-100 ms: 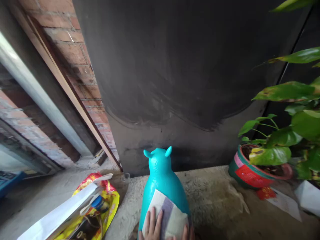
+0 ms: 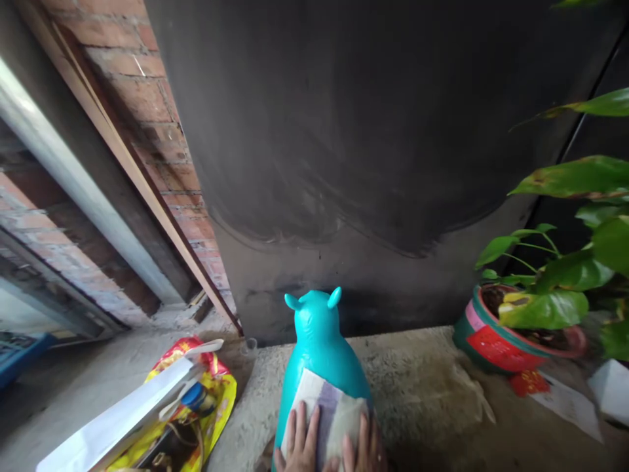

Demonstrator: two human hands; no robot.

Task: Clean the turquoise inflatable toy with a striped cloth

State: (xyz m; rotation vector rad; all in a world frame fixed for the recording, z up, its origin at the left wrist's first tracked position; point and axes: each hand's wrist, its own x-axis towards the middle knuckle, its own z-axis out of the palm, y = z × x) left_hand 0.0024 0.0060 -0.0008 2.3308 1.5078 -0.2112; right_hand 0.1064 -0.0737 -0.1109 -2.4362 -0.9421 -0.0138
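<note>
Pressing a striped cloth (image 2: 330, 410) flat against the back of a teal animal toy (image 2: 317, 341): both hands on it, left hand (image 2: 297, 446) on the cloth's left part, right hand (image 2: 361, 449) on its right edge. Fingers are spread and flat, so neither grip is clenched around anything; palms pin the cloth to the toy.

Toy stands upright on a rough concrete ledge (image 2: 417, 393), just in front of the dark wall (image 2: 344, 164), ears pointing up.

Handling, my read: the toy looks like hollow moulded or inflated plastic, so light, smooth and slippery, and likely to tip or skid under side pressure. The cloth is soft, limp and will slide on that gloss. Best hold is around the wide lower body with both palms; the narrow head and ears give poor purchase.

Left of the toy, lower down: a yellow-red bag (image 2: 206, 400) with a white paper bag (image 2: 122, 419) lying across it. Right of the toy on the ledge: a red-green plant pot (image 2: 496, 344) with leafy stems, papers (image 2: 565, 403) beside it.
</note>
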